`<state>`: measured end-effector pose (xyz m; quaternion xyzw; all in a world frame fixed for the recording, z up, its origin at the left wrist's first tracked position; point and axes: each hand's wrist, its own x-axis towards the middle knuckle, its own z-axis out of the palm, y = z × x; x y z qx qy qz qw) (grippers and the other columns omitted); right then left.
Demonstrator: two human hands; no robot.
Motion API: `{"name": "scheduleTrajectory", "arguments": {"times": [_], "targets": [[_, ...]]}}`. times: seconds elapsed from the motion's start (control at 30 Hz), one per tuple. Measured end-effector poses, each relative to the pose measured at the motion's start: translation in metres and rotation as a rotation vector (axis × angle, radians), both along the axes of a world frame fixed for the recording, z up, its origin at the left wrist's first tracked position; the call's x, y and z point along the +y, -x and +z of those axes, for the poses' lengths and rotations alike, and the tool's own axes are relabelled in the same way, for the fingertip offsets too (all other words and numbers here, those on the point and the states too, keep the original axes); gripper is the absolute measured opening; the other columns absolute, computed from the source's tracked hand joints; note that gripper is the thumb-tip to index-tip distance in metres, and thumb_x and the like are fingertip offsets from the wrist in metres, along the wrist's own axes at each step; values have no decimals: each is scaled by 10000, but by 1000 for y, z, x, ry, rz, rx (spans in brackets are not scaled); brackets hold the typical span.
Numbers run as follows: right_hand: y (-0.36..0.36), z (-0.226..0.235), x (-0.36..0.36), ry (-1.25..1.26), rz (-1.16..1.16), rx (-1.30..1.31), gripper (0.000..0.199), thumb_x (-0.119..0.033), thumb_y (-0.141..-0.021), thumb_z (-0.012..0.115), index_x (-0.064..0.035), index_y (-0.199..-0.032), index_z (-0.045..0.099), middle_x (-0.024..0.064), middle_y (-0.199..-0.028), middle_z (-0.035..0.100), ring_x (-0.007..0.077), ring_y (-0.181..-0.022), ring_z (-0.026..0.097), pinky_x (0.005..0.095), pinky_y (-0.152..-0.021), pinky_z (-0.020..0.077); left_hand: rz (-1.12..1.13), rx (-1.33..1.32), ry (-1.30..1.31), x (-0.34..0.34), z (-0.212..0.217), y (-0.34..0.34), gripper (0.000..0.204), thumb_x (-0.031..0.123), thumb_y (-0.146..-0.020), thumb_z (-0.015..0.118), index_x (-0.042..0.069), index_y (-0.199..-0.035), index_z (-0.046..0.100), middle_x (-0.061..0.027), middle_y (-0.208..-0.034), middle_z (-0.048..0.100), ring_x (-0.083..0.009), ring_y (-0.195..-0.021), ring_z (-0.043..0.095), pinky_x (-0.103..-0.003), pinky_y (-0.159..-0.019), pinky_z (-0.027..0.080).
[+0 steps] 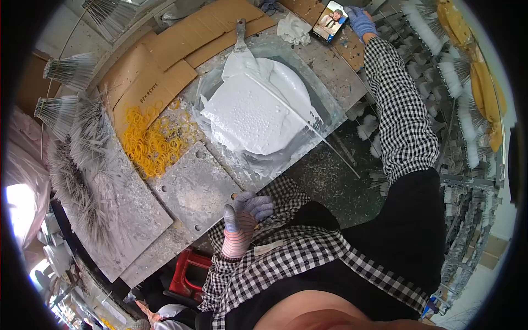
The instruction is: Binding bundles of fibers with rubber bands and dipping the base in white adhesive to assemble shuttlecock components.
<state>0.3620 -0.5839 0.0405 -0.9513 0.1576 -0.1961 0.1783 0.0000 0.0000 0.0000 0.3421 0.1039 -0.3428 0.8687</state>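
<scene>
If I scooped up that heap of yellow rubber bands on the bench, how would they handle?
The yellow rubber bands are thin loose loops, so they would probably feel light and floppy. Lying tangled in a pile, they would likely come up in clumps, with some dropping off. They spread onto the cardboard, so a push may scatter them rather than slide them together.

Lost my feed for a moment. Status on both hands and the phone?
Right hand gloved, reaching out, touching the phone. Left hand gloved, curled near the chest, holding nothing visible. White paste on plastic sheet between; rag beside the phone.
</scene>
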Motion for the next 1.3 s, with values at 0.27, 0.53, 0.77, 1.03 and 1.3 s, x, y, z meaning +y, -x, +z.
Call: {"name": "scheduleTrajectory", "arguments": {"times": [0.27, 0.53, 0.77, 1.03, 1.3], "targets": [[9, -20, 1, -12, 99, -229, 505, -527, -989, 541, -144, -1294, 662, 137, -1274, 677, 339, -1176, 625, 418, -1008, 467, 5, -11, -10, 2, -6, -10, 851, 803, -883, 452, 97, -1355, 504, -213, -1238, 628, -348, -1133, 627, -470, -978, 505], [12, -23, -11, -48, 49, -152, 446, -496, -997, 545, -188, -1300, 656, 113, -1269, 686, 319, -1178, 630, 388, -1014, 471, -2, -37, 0, 0, -8, -10, 837, 794, -888, 454, 98, -1351, 511, -217, -1244, 624, -350, -1135, 626, -475, -991, 507], [1, -12, -9, 220, -41, -198, 446, -459, -1008, 485, -196, -1341, 623, 124, -1307, 663, 339, -1206, 615, 415, -1007, 480, 16, -94, 26, 7, -6, -5, 807, 771, -908, 452, 103, -1355, 519, -231, -1263, 616, -355, -1135, 626, -479, -994, 506], [74, 14, 93, -96, 437, -209, 479, -246, -1016, 549, 2, -1425, 511, 155, -1364, 605, 252, -1248, 564, 355, -1081, 420, -84, -402, -212, 57, 21, -13, 477, 253, -1005, 628, 29, -1387, 451, -157, -1247, 618, -204, -1154, 593, -359, -1023, 477], [172, 55, 453, -148, 1307, 54, 362, -152, -863, 705, -58, -1210, 655, 138, -1119, 654, 316, -1084, 602, 402, -993, 455, 106, -884, -1620, 198, 44, -7, 432, 200, -813, 794, 55, -1177, 612, -146, -1116, 666, -321, -1018, 660, -397, -884, 541]]}}
